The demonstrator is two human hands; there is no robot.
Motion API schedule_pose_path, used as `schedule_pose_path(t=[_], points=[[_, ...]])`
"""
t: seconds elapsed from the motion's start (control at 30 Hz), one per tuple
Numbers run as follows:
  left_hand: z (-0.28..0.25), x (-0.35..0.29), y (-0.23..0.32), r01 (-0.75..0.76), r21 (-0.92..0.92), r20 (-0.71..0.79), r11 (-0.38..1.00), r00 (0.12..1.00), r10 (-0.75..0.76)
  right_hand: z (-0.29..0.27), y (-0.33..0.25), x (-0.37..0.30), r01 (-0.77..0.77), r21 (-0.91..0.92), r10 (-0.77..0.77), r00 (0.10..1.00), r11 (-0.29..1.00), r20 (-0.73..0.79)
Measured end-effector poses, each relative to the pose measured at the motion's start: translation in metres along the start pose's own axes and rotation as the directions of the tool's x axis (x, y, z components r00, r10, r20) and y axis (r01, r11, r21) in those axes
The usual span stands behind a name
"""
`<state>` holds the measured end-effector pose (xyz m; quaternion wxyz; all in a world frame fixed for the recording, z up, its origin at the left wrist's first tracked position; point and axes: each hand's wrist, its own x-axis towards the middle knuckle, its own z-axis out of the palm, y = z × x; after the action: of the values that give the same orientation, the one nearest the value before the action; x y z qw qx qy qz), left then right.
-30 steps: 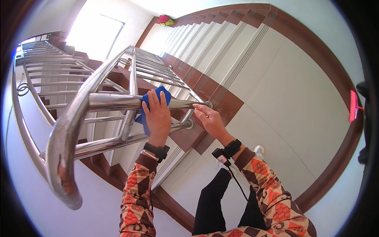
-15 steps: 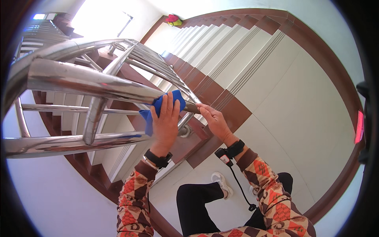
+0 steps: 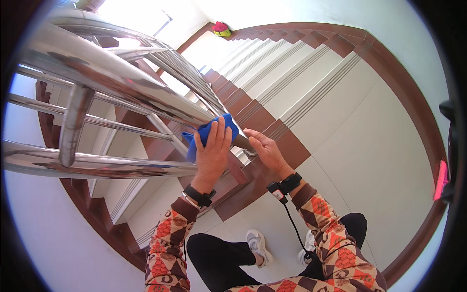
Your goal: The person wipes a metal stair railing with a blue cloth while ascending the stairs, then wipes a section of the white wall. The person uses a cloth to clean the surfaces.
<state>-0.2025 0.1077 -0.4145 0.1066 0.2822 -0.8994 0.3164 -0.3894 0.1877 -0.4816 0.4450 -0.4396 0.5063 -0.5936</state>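
A blue cloth (image 3: 230, 125) lies over the thick shiny metal handrail (image 3: 141, 90) near its right end. My left hand (image 3: 212, 155) presses the cloth against the rail with its fingers laid over the top, the cloth bunched on both sides. Close by on the right, my right hand (image 3: 268, 153) is curled at the rail's end, thumb and fingertips against the metal. Its other fingers are partly hidden.
Metal bars (image 3: 121, 168) and posts run below the handrail. Brown-edged pale stairs (image 3: 301, 73) lie beyond, with more steps (image 3: 119, 190) under the railing at left. A red and yellow-green object (image 3: 221, 29) sits by the far wall. A black cord (image 3: 295, 226) hangs from my right wrist.
The view has shifted, and the railing now slants more steeply. My left hand and the cloth are slightly farther right, nearer my right hand, which stays at the rail end. My feet have moved.
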Motion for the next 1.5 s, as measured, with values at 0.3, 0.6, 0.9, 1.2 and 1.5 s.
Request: schedule_pose_path(t=[0.3, 0.6, 0.9, 1.2, 1.5], points=[[0.072, -0.036, 0.079, -0.012, 0.125, 0.149, 0.992, 0.989, -0.007, -0.007, 0.058, -0.001, -0.113, 0.160, 0.102, 0.992, 0.981, 0.075], [0.111, -0.052, 0.113, 0.039, 0.117, 0.247, 0.992, 0.967, -0.068, -0.009, 0.095, 0.002, -0.066, 0.050, 0.062, 0.995, 0.997, 0.081], [0.113, -0.074, 0.119, -0.016, -0.235, 0.212, 0.972, 0.975, 0.068, -0.012, 0.113, -0.023, -0.160, 0.002, 0.159, 0.980, 0.987, 0.122], [0.030, -0.080, 0.065, 0.524, -0.404, 0.047, 0.750, 0.831, -0.555, 0.038, 0.043, -0.030, 0.050, -0.051, -0.039, 0.980, 0.997, 0.194], [0.080, -0.137, 0.075, 0.554, -0.248, 0.178, 0.795, 0.832, -0.525, 0.067, 0.047, -0.026, -0.014, -0.002, 0.014, 0.955, 1.000, 0.296]])
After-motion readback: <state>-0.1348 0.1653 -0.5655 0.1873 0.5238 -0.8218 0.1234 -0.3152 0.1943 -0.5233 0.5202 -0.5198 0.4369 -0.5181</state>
